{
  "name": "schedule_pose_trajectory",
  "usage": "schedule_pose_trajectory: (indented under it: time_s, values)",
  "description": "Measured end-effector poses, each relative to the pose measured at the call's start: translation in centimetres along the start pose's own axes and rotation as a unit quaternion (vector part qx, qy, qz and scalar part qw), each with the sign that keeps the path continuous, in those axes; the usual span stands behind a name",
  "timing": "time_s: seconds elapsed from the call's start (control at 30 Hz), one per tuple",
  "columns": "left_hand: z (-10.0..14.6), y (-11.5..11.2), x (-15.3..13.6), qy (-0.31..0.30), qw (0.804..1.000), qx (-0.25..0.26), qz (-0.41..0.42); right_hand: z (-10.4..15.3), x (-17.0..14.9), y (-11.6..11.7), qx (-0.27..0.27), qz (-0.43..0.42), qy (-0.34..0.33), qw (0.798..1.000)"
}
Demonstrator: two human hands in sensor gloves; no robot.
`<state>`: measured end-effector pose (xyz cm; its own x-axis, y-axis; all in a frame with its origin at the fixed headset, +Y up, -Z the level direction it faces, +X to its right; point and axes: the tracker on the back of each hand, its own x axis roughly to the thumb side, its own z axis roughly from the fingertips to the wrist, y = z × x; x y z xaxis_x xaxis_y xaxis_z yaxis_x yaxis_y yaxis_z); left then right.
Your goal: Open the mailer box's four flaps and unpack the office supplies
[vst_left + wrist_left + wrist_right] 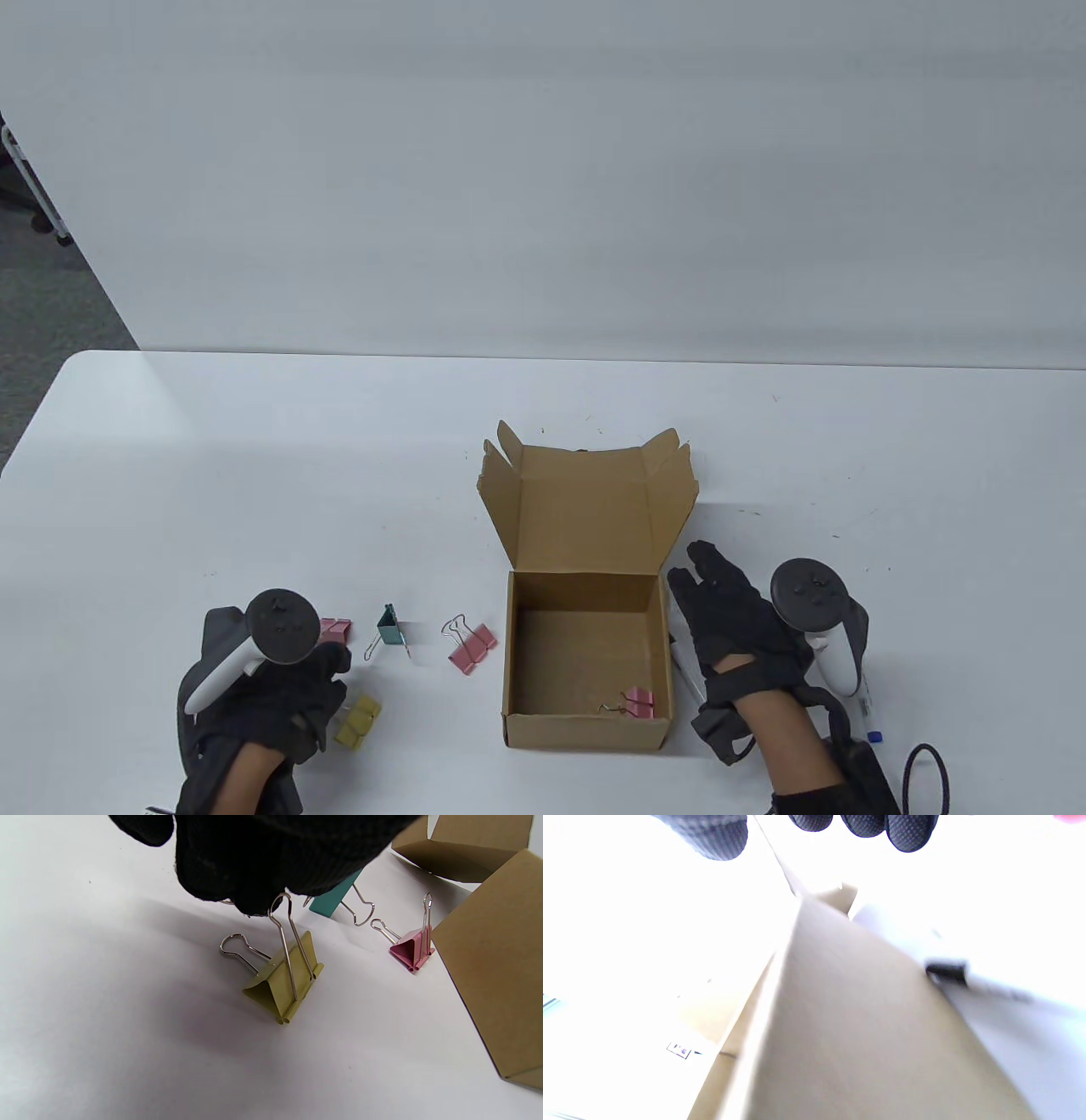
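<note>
The brown mailer box stands open in the middle, its lid upright at the back. One pink binder clip lies inside at the front right. My left hand hovers at the lower left, fingers curled, and pinches the raised wire handle of a yellow binder clip that rests on the table. My right hand lies flat with straight fingers beside the box's right wall, over a marker.
On the table left of the box lie a teal clip, a pink clip and another pink clip half hidden by my left tracker. A white pen and a black cable lie at the lower right.
</note>
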<state>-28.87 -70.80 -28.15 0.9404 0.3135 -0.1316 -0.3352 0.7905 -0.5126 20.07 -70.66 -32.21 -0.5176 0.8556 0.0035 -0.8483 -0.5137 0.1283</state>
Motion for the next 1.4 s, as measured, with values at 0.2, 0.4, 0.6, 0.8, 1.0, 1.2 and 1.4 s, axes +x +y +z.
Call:
schedule_pose_trajectory:
  time_s: [0.2, 0.4, 0.6, 0.8, 1.0, 1.2, 1.4]
  values:
    - [0.4, 0.3, -0.1, 0.002, 1.000, 0.015, -0.001, 1.3, 6.9, 0.5, 0.051, 0.182, -0.141, 0.972]
    - [0.8, 0.6, 0.1, -0.005, 0.999, 0.037, -0.005, 0.4, 9.9, 5.5, 0.257, 0.379, -0.168, 0.873]
    - [1.1, 0.8, 0.4, -0.024, 0.997, 0.069, -0.007, -0.2, 10.2, 9.4, 0.378, 0.485, -0.143, 0.776]
    - [1.2, 0.9, 0.3, -0.029, 0.996, 0.083, -0.004, -0.8, 9.6, 11.5, 0.418, 0.550, -0.123, 0.713]
    - [1.2, 0.9, 0.2, -0.030, 0.996, 0.081, -0.001, -1.0, 8.8, 13.3, 0.418, 0.602, -0.119, 0.670]
    - [1.1, 0.9, 0.3, -0.032, 0.997, 0.077, -0.002, -1.1, 8.0, 13.7, 0.412, 0.615, -0.116, 0.662]
    - [1.0, 0.8, 0.3, -0.032, 0.997, 0.072, -0.004, -1.1, 7.8, 13.7, 0.410, 0.614, -0.122, 0.663]
